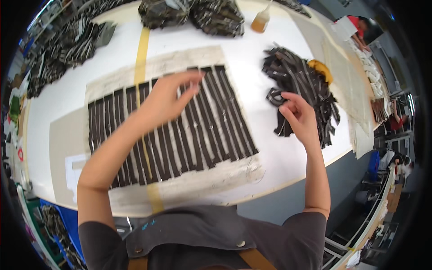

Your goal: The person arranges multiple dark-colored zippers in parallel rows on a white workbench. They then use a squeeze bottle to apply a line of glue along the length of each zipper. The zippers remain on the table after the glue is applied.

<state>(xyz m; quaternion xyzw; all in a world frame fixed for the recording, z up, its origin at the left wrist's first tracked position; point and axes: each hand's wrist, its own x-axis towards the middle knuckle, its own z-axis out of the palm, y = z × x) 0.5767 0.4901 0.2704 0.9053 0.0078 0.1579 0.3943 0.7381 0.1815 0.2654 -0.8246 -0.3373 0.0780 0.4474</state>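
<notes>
My left hand [175,96] hovers over a row of dark zipper-like strips [199,128] laid side by side on a pale, worn sheet [209,177]. Its thumb and index fingertip are apart, with no strip visible between them. At the right, my right hand [300,116] is at the near-left side of a heaped pile of similar dark strips [303,76]. A looped strip [275,97] from that pile lies by its index fingertip. Whether the fingers grip it cannot be made out. Both forearms hide parts of the scene; the left covers several strips in the row.
Bundled dark pieces [216,17] and a plastic bottle of amber liquid [261,22] stand at the far side. More dark strips [69,50] are heaped at far left. A yellow object [320,70] lies against the right pile. Another person [361,30] is at upper right.
</notes>
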